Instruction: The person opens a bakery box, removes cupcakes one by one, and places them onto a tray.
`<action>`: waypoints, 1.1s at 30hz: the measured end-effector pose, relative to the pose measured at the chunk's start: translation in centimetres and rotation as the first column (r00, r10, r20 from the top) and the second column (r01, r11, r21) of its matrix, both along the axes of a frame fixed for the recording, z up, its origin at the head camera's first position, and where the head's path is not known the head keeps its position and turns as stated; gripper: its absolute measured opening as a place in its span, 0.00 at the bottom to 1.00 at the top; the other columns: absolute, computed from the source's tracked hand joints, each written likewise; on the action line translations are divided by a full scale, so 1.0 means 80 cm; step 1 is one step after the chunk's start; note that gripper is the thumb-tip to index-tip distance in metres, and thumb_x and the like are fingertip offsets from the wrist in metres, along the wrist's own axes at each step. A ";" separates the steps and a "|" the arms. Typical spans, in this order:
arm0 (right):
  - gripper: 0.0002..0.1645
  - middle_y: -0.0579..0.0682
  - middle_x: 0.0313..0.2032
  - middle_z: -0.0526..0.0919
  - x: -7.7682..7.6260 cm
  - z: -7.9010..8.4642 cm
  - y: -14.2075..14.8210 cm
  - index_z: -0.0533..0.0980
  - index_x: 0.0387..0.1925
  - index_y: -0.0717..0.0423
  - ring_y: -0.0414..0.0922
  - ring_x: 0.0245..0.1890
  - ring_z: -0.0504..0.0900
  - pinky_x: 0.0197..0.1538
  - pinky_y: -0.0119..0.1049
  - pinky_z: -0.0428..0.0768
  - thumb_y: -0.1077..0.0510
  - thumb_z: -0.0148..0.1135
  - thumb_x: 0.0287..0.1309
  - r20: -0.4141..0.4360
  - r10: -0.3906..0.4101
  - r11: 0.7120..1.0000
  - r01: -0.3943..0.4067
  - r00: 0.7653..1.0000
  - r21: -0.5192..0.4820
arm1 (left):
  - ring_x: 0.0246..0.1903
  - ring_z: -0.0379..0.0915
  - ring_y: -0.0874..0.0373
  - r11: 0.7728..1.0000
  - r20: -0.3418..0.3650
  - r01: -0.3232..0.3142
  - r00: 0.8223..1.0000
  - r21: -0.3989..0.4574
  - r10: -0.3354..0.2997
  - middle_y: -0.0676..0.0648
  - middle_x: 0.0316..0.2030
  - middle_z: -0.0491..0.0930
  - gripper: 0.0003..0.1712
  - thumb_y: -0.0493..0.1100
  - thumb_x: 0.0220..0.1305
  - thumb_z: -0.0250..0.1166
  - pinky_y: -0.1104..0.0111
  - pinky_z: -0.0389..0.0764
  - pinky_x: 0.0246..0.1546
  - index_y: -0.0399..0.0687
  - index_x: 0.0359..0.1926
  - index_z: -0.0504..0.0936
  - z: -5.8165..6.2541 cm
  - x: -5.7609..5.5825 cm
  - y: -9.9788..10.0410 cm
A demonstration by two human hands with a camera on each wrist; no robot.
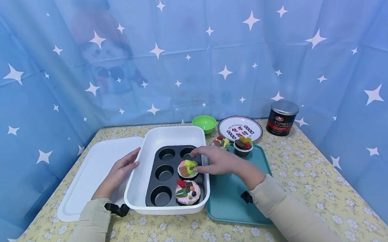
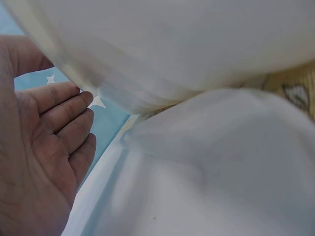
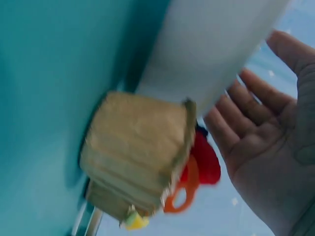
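Observation:
A black muffin tin point(image 1: 154, 175) lies inside a white rectangular pan point(image 1: 135, 191). Two decorated toy cupcakes sit in its right column: one with yellow and brown toppings point(image 1: 187, 168), and in front of it a pink one point(image 1: 187, 193). My right hand point(image 1: 217, 158) reaches over the pan's right rim, thumb beside the yellow-topped cupcake, fingers extended over the cups, holding nothing. My left hand point(image 1: 119, 173) touches the pan's left rim; in the left wrist view its fingers point(image 2: 66, 110) lie nearly straight along the wall.
On the teal tray point(image 1: 239, 203) stand a chocolate-topped cupcake point(image 1: 243, 146) and another with a strawberry point(image 3: 204, 157). Behind are a green bowl point(image 1: 205, 124), a printed plate point(image 1: 257, 126) and an espresso can point(image 1: 282, 118). A white lid point(image 1: 84, 183) lies left of the pan.

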State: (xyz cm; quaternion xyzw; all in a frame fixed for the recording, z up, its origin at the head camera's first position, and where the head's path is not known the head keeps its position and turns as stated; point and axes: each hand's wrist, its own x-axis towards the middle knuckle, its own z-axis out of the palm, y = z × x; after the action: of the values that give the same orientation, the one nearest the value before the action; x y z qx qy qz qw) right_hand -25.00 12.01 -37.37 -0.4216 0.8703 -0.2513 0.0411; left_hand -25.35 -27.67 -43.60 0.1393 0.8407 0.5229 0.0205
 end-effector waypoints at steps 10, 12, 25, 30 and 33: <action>0.45 0.51 0.62 0.77 0.012 -0.018 -0.023 0.64 0.73 0.53 0.48 0.61 0.76 0.60 0.45 0.76 0.33 0.61 0.64 -0.098 -0.065 0.981 0.081 0.993 0.174 | 0.76 0.47 0.45 1.000 -0.004 0.013 1.000 0.015 -0.013 0.47 0.77 0.55 0.35 0.48 0.76 0.57 0.41 0.50 0.73 0.55 0.79 0.58 0.000 -0.003 0.002; 0.45 0.49 0.58 0.78 0.015 -0.019 -0.027 0.64 0.74 0.52 0.48 0.58 0.77 0.58 0.45 0.77 0.33 0.61 0.64 -0.100 -0.094 0.974 0.112 0.991 0.195 | 0.76 0.47 0.44 1.000 -0.001 0.012 1.000 0.012 -0.012 0.46 0.77 0.55 0.35 0.48 0.76 0.57 0.41 0.50 0.73 0.55 0.79 0.58 0.000 -0.004 0.002; 0.39 0.49 0.54 0.81 0.026 -0.018 -0.048 0.71 0.68 0.51 0.50 0.55 0.78 0.54 0.45 0.78 0.41 0.70 0.60 -0.158 -0.211 0.945 0.242 0.965 0.220 | 0.76 0.48 0.44 1.000 -0.004 0.017 1.000 0.019 -0.017 0.45 0.77 0.55 0.35 0.48 0.76 0.57 0.42 0.53 0.72 0.54 0.79 0.58 -0.001 -0.001 -0.001; 0.39 0.48 0.54 0.81 0.025 -0.019 -0.048 0.71 0.68 0.50 0.49 0.54 0.78 0.54 0.45 0.78 0.41 0.70 0.60 -0.156 -0.207 0.944 0.239 0.966 0.226 | 0.76 0.48 0.44 1.000 -0.005 0.019 1.000 0.017 -0.019 0.45 0.77 0.54 0.34 0.46 0.76 0.56 0.42 0.53 0.72 0.55 0.79 0.58 -0.003 -0.002 -0.002; 0.39 0.48 0.55 0.81 0.025 -0.020 -0.047 0.71 0.68 0.49 0.49 0.54 0.78 0.54 0.45 0.78 0.40 0.70 0.60 -0.165 -0.208 0.942 0.243 0.964 0.233 | 0.76 0.47 0.44 1.000 -0.008 0.024 1.000 0.019 -0.024 0.45 0.77 0.54 0.34 0.46 0.76 0.56 0.42 0.53 0.72 0.55 0.79 0.58 -0.003 -0.002 -0.001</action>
State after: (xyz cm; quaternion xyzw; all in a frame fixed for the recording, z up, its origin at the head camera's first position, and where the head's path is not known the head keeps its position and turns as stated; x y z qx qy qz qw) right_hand -23.01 8.22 -39.00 -0.3268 0.9383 -0.1127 0.0047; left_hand -25.50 -27.75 -43.84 0.1516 0.8340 0.5301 0.0219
